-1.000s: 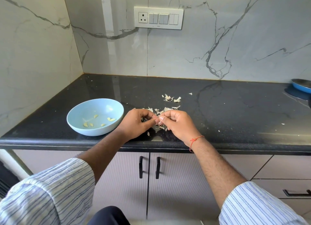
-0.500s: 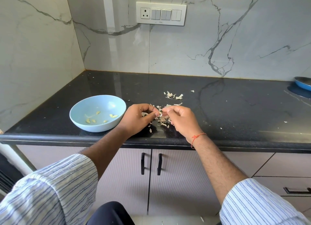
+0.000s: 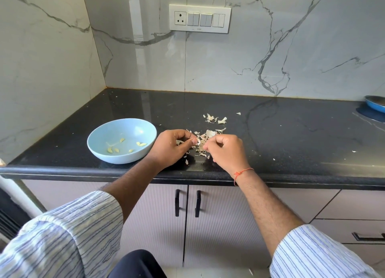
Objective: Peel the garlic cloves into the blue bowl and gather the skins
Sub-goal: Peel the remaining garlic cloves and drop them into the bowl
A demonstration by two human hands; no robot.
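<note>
Black stone surface (image 3: 270,136) carries the blue bowl (image 3: 100,150) at left, several peeled cloves (image 3: 141,144) inside. Left hand (image 3: 173,147) curled, pinching a small pale piece, clove or skin unclear; right hand (image 3: 226,150) curled, fingertips pinched, contents not discernible. Skins (image 3: 205,136) lie between and just beyond both hands.
</note>
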